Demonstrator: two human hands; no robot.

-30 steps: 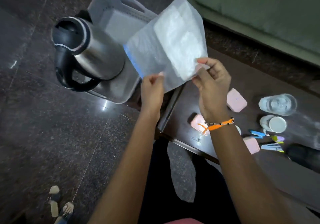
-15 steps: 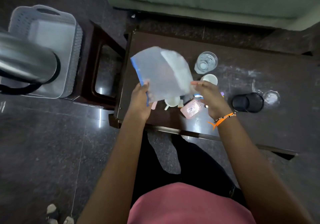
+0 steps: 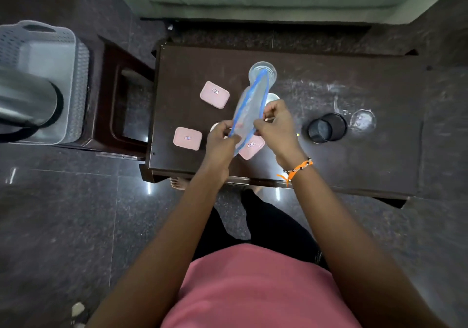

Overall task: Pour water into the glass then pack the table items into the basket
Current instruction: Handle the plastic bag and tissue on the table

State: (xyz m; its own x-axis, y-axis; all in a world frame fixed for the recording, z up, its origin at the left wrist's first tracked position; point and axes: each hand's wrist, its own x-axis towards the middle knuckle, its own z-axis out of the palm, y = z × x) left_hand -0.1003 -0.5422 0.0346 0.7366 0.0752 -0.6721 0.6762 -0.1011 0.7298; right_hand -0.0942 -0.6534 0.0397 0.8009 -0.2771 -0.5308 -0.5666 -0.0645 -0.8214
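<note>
Head view shows us the zip bag (image 3: pixel 250 109) above the table (image 3: pixel 329 173), pinched by our left hand (image 3: pixel 222 142) and right hand (image 3: pixel 276 127). Beyond our hands stands the glass (image 3: pixel 271 70); pink boxes (image 3: pixel 214 94) lie left, the basket (image 3: pixel 48 56) farther left.

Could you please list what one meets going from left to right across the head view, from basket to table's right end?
Grey basket → steel kettle → wooden stool → pink box → zip bag held by both hands → black cup → glass lid.
</note>
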